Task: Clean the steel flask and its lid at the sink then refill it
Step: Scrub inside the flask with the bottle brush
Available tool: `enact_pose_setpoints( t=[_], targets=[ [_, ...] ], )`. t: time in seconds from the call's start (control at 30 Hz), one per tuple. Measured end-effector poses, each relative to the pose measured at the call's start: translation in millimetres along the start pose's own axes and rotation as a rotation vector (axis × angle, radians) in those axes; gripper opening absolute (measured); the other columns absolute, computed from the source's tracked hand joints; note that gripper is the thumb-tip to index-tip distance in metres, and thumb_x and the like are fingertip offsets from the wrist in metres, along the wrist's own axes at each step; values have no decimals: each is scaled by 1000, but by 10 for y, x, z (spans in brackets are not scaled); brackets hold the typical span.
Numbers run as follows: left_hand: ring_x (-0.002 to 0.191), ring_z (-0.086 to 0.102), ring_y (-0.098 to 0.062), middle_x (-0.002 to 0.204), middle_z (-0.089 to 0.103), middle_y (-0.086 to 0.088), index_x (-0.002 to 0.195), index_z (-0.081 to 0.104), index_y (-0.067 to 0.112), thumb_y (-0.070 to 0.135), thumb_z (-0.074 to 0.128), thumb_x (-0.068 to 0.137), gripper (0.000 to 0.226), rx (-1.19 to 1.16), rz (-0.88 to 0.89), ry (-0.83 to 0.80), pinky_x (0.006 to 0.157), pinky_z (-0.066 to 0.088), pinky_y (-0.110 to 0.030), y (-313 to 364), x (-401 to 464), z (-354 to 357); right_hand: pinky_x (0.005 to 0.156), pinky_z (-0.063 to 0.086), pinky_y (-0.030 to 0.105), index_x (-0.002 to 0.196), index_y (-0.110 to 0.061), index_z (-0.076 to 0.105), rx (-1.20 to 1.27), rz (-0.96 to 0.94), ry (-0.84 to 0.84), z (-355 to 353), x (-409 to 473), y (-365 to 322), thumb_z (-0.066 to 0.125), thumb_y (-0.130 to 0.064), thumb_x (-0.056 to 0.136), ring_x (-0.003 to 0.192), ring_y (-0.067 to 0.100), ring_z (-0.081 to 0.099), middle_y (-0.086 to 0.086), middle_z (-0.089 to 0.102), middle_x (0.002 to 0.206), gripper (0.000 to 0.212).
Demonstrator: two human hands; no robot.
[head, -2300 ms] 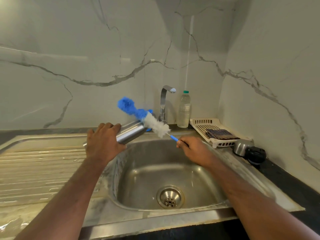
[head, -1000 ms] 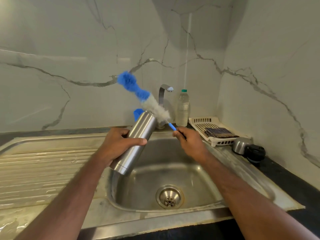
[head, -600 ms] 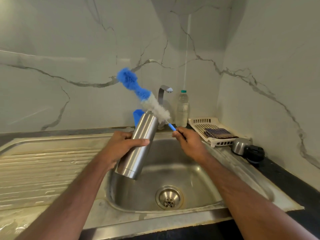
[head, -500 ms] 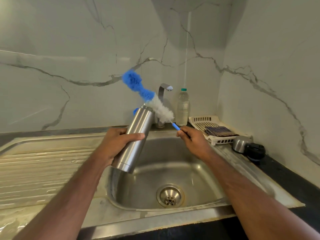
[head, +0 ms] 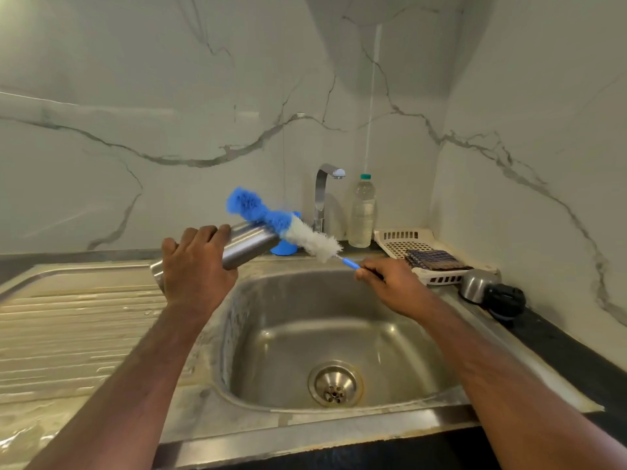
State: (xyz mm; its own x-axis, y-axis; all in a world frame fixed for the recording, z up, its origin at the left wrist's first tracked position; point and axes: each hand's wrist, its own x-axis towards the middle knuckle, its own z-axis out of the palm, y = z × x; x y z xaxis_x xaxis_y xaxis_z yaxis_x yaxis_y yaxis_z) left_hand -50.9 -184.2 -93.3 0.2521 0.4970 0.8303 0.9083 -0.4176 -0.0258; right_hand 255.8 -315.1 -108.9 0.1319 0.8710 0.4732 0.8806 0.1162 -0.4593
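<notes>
The left hand point(head: 195, 266) wraps its grip around the brushed steel cylindrical flask point(head: 244, 247), fingers curled over the top of the body and the thumb side hidden beneath. The flask lies nearly level above the left rim of the stainless steel sink point(head: 217, 361), its base pointing toward nine o'clock and its mouth toward two o'clock.

The right hand point(head: 390, 286) pinches the thin blue handle of the long bottle brush with white and blue bristles point(head: 305, 234), its grip pressed together around the stem. The brush slants from that hand up toward ten o'clock; its bristles cross the flask's mouth, the white section on the near side and the blue tuft beyond it. Whether the bristles touch the rim cannot be told.

Behind the flask's mouth a small blue plastic cup point(head: 286, 245) stands on the back ledge. At twelve o'clock from the basin rises the chrome bent tap point(head: 322, 195), with a clear plastic bottle with a green cap point(head: 363, 212) just beside it. At two o'clock sits a cream perforated plastic tray point(head: 400, 239) carrying a folded dark checked cloth point(head: 434, 259). At three o'clock, on the dark bench point(head: 556, 340), the steel and black flask lid point(head: 488, 293) lies on its side. The round steel drain point(head: 335, 383) sits in the basin floor.
</notes>
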Motion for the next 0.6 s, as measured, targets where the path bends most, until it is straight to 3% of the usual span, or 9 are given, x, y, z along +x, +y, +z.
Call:
enact_pose_setpoints(
  t=[0.13, 0.2, 0.37, 0.47, 0.6],
  targets=[
    [99, 62, -31, 109, 70, -1, 120, 68, 19, 14, 85, 58, 64, -61, 119, 64, 79, 33, -43, 70, -12, -5, 53, 30, 23, 86, -11, 71, -3, 78, 91, 66, 106, -70, 58, -21, 101, 57, 7, 43, -2, 54, 64, 23],
    [104, 61, -30, 115, 69, 0, 122, 65, 20, 11, 84, 59, 66, -113, 89, 91, 83, 34, -44, 22, 17, -43, 54, 29, 23, 85, -13, 74, -24, 75, 36, 9, 65, 25, 60, -21, 100, 56, 4, 44, -6, 53, 62, 22],
    [110, 59, -32, 122, 68, -4, 131, 60, 20, 22, 89, 62, 74, -211, -69, -15, 86, 39, -47, -80, 20, -106, 53, 33, 19, 88, -16, 77, 38, 49, -30, 29, -27, -30, 61, -23, 100, 51, 1, 44, -7, 49, 57, 21],
    [105, 61, -30, 116, 67, -4, 135, 57, 21, 41, 90, 67, 78, -456, -251, -140, 88, 47, -47, -29, 43, -184, 49, 30, 18, 89, -15, 76, 188, 68, 28, 86, 17, -141, 59, -20, 101, 47, 2, 39, -8, 48, 57, 22],
    [80, 63, -15, 90, 66, 5, 115, 65, 18, 39, 87, 74, 51, -799, -444, -187, 66, 45, -29, 14, 88, -282, 50, 29, 19, 84, -17, 75, 266, 70, 56, 79, -27, -121, 59, -17, 101, 47, 2, 39, -10, 47, 54, 24]
  ],
)
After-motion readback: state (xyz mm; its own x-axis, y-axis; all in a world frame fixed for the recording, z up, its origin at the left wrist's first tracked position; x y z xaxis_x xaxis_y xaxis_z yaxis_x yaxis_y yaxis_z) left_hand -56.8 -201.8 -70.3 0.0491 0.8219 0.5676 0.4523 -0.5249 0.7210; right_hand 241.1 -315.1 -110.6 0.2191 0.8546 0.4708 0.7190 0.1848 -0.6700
